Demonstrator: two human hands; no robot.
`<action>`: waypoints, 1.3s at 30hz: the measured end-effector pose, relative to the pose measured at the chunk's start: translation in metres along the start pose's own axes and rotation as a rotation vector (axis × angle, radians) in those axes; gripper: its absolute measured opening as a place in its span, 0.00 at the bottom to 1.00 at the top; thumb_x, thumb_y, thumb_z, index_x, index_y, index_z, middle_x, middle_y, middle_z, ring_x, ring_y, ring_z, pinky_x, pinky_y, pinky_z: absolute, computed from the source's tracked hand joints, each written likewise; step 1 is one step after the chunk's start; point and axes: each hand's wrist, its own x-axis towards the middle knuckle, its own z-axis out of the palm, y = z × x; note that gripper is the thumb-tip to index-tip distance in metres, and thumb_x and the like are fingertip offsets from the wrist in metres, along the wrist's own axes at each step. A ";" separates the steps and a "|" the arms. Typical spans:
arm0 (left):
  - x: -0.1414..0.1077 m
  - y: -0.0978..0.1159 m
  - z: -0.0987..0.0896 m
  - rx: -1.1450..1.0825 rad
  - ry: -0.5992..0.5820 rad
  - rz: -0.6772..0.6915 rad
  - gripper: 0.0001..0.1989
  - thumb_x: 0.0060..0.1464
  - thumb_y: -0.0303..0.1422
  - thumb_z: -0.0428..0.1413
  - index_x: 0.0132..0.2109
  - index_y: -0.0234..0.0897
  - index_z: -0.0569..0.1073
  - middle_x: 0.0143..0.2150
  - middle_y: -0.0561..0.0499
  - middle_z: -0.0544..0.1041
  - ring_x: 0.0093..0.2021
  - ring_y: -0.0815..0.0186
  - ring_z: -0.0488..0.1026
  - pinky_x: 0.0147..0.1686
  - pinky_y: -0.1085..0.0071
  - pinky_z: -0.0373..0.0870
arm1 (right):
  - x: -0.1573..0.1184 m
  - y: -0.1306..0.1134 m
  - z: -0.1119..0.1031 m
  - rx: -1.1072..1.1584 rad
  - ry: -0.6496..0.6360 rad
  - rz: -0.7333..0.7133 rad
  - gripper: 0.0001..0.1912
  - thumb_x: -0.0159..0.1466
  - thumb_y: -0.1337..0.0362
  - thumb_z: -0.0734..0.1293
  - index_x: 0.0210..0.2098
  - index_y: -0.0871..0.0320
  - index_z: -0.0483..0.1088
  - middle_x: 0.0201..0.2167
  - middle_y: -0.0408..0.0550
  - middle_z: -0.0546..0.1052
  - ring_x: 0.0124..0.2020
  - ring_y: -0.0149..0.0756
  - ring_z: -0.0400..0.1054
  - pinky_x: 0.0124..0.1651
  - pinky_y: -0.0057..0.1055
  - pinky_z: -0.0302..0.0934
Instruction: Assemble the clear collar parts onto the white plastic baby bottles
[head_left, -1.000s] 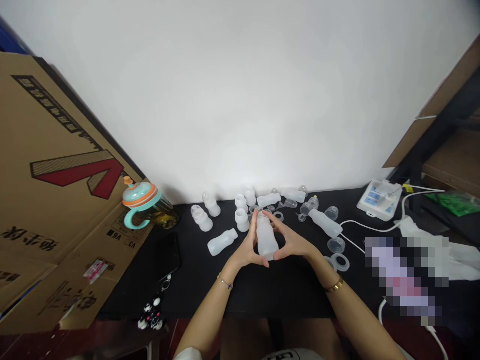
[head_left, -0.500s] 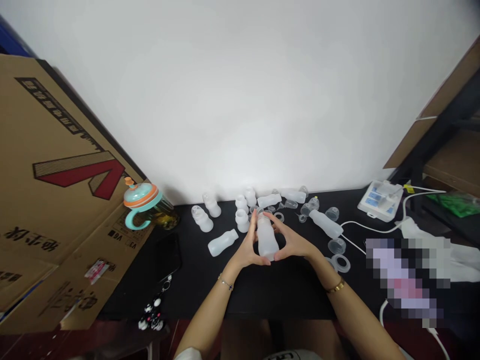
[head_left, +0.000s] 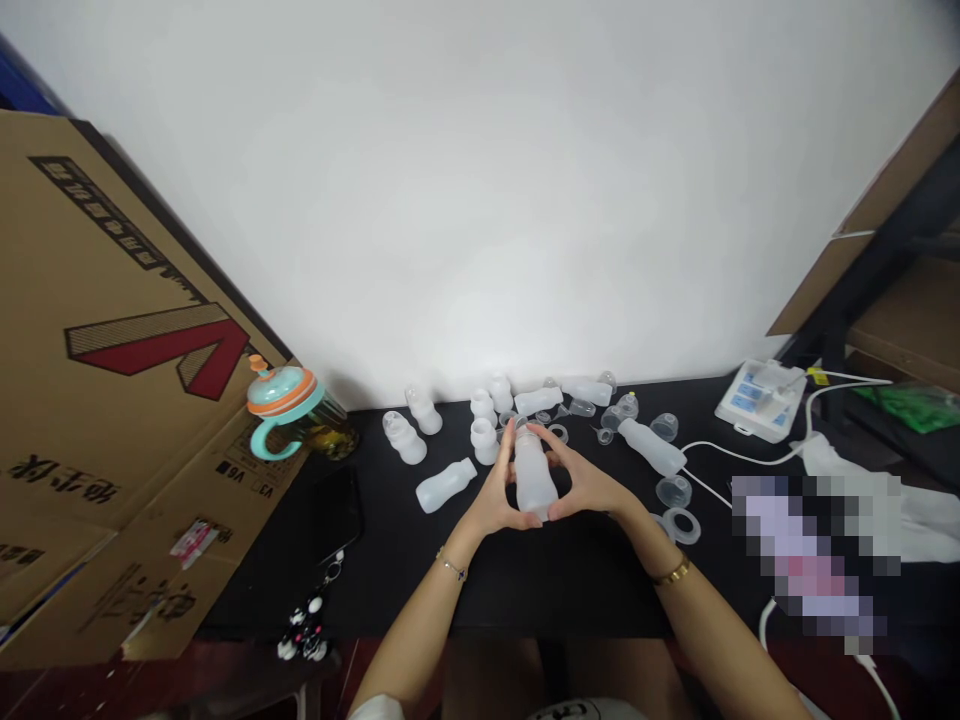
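A frosted white bottle [head_left: 534, 478] is held between both hands over the black table [head_left: 555, 590], its base tilted toward me. My left hand [head_left: 496, 492] grips its left side, thumb at the base and fingers near the neck. On the right side my right hand [head_left: 589, 485] holds it the same way. Left of them a similar bottle [head_left: 445, 486] lies on its side. Beyond my hands stand several short white bottle parts [head_left: 484, 441]. Two capped bottles [head_left: 405, 438] stand farther left. To the right another frosted bottle [head_left: 651, 447] lies among clear domes [head_left: 673, 491] and rings [head_left: 683, 526].
At the left are a large cardboard box [head_left: 135, 330], a teal-lidded jug [head_left: 285, 400], a black phone [head_left: 337, 512] and a keychain [head_left: 306, 630]. A white case [head_left: 761, 400], cables and a white cloth [head_left: 847, 500] lie at the right. A white wall rises behind.
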 end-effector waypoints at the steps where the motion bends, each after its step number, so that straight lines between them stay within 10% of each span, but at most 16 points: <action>1: 0.000 0.000 0.000 0.002 0.001 0.000 0.77 0.33 0.45 0.76 0.76 0.50 0.30 0.78 0.36 0.38 0.72 0.34 0.53 0.65 0.42 0.61 | 0.000 0.000 0.000 -0.002 -0.001 0.001 0.66 0.47 0.49 0.82 0.75 0.47 0.43 0.71 0.57 0.56 0.55 0.48 0.69 0.60 0.45 0.64; 39: -0.001 0.001 -0.005 0.303 0.004 -0.045 0.72 0.30 0.55 0.73 0.75 0.48 0.41 0.69 0.35 0.61 0.52 0.49 0.73 0.46 0.54 0.76 | 0.003 0.009 0.000 -0.060 0.038 -0.102 0.55 0.44 0.46 0.82 0.66 0.45 0.59 0.69 0.54 0.54 0.37 0.33 0.65 0.37 0.32 0.62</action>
